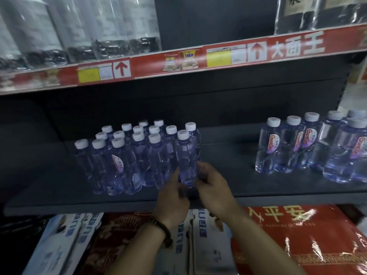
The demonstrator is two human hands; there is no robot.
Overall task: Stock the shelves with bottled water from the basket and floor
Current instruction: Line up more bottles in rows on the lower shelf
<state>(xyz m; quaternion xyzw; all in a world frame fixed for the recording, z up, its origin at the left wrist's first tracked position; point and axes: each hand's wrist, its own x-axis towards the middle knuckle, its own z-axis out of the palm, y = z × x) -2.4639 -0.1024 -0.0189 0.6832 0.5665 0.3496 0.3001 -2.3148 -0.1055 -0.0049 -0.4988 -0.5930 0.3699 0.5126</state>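
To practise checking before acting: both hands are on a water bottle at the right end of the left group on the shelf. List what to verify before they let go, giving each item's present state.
1. Water bottle upright: ok.
2. Its white cap on: ok.
3. Left hand and right hand both hold its lower part: ok.
4. Base flat on the shelf: cannot tell, the hands hide it.
5. Bare shelf to its right, before the Ganten bottles: ok.

Clear glossy plastic bottles (139, 155); matt dark shelf (258, 187).
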